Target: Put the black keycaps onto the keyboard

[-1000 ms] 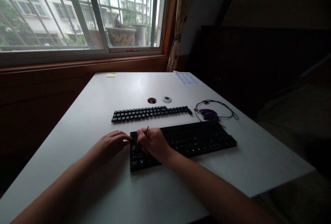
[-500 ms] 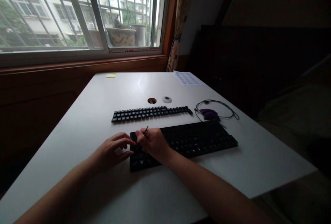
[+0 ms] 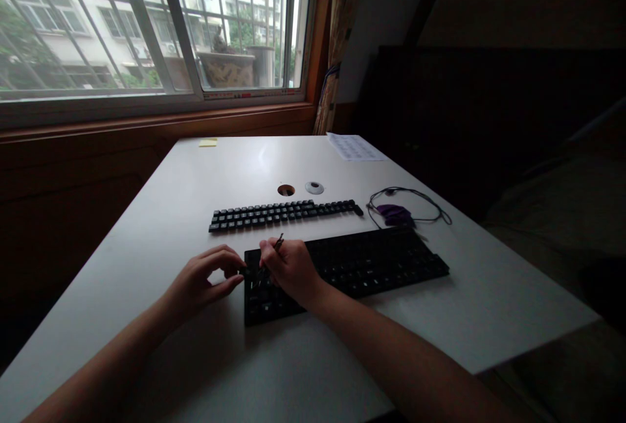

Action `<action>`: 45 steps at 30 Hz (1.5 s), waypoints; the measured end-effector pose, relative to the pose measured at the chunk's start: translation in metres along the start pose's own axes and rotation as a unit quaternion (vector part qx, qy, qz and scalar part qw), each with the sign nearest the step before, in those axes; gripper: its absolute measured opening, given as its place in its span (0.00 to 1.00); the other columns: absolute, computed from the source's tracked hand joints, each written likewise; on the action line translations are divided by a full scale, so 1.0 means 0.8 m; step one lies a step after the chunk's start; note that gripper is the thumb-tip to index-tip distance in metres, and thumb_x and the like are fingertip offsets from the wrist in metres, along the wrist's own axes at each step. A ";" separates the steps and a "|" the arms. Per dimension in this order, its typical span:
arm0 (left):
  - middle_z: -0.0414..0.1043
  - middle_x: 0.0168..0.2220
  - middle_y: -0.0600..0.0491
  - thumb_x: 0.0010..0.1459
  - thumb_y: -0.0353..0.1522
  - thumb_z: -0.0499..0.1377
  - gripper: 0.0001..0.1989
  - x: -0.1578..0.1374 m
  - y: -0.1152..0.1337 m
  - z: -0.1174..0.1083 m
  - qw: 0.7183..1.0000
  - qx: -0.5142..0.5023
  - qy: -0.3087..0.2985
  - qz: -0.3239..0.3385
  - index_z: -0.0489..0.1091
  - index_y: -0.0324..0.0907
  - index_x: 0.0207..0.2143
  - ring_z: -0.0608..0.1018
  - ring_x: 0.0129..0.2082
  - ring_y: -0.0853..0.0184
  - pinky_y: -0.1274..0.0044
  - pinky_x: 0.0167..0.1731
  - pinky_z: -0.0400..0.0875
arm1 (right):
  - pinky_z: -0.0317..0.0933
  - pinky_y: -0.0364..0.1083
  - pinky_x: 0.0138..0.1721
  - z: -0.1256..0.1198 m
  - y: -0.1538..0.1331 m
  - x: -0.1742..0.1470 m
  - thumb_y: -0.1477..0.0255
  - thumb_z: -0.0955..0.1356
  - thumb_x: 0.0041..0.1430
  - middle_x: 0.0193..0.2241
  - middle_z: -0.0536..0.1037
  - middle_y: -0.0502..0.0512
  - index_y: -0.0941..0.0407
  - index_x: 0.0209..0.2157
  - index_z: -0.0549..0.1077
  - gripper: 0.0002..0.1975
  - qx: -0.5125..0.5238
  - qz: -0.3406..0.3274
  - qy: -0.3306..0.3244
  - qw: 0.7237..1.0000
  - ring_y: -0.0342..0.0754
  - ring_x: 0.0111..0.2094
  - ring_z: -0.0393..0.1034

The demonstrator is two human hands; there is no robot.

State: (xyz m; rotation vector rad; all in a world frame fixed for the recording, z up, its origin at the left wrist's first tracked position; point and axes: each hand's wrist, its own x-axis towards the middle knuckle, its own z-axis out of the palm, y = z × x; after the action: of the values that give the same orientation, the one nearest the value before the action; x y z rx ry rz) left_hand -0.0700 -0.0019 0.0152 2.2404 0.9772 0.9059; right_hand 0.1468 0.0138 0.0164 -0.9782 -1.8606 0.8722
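1. Black keyboard (image 3: 376,255) lies on the white surface (image 3: 420,325), partly under our right hand (image 3: 293,268) and stretching off to the right of its fingers.
2. Our right fingers are curled tight around a slim tweezer-like tool (image 3: 279,242), which angles down towards the keyboard's left end.
3. Our left hand (image 3: 199,279) is just beside that end, thumb and index finger pinching what looks like a small keycap (image 3: 241,271).
4. Beyond our fingers sit rows of loose keycaps (image 3: 274,216); farther right, a looped cable (image 3: 390,192).
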 end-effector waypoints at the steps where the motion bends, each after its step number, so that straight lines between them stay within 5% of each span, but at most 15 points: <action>1: 0.72 0.35 0.50 0.61 0.31 0.59 0.05 -0.001 -0.002 -0.004 1.000 -0.010 0.012 -0.015 0.72 0.40 0.39 0.76 0.32 0.69 0.77 0.32 0.73 | 0.54 0.39 0.20 0.000 0.000 0.000 0.61 0.58 0.69 0.12 0.65 0.46 0.57 0.22 0.69 0.24 0.001 0.002 0.002 1.000 0.39 0.16 0.62; 6: 0.75 0.39 0.48 0.61 0.37 0.60 0.10 -0.003 -0.025 -0.024 0.990 -0.025 0.099 -0.102 0.73 0.41 0.41 0.78 0.39 0.64 0.72 0.39 0.75 | 0.54 0.39 0.20 0.000 0.001 0.000 0.60 0.57 0.69 0.12 0.65 0.46 0.57 0.23 0.69 0.25 -0.008 0.006 0.000 1.000 0.39 0.16 0.62; 13: 0.79 0.38 0.50 0.59 0.46 0.59 0.17 -0.009 -0.068 -0.044 0.970 0.110 0.090 -0.195 0.76 0.44 0.42 0.79 0.30 0.65 0.76 0.30 0.74 | 0.55 0.40 0.21 -0.002 0.001 0.000 0.59 0.57 0.70 0.13 0.64 0.46 0.56 0.22 0.68 0.25 -0.002 -0.003 -0.003 1.000 0.39 0.17 0.62; 30: 0.72 0.36 0.51 0.60 0.45 0.58 0.16 -0.017 -0.081 -0.046 0.948 0.234 0.154 -0.153 0.74 0.43 0.42 0.76 0.27 0.69 0.77 0.28 0.74 | 0.54 0.40 0.21 0.000 0.005 0.000 0.59 0.58 0.69 0.13 0.63 0.46 0.56 0.23 0.68 0.24 -0.009 -0.014 -0.012 1.000 0.39 0.17 0.61; 39: 0.70 0.40 0.49 0.63 0.36 0.55 0.12 -0.019 -0.066 -0.043 0.940 0.312 0.115 -0.081 0.75 0.47 0.45 0.76 0.33 0.66 0.75 0.32 0.71 | 0.54 0.41 0.21 0.000 0.004 0.000 0.60 0.58 0.70 0.13 0.63 0.46 0.56 0.23 0.68 0.23 -0.019 -0.027 -0.023 0.999 0.39 0.17 0.60; 45: 0.71 0.39 0.50 0.64 0.36 0.55 0.13 -0.020 -0.070 -0.040 0.939 0.318 0.094 -0.090 0.74 0.47 0.48 0.74 0.28 0.70 0.77 0.30 0.69 | 0.53 0.41 0.21 0.000 0.002 0.000 0.62 0.58 0.69 0.13 0.63 0.45 0.57 0.23 0.69 0.22 -0.021 -0.031 -0.025 0.999 0.39 0.17 0.59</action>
State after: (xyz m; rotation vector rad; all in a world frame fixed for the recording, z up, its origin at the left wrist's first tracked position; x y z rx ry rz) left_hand -0.1258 0.0257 -0.0083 2.5403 1.7353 0.8065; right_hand 0.1473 0.0143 0.0145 -0.9267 -1.9481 0.8288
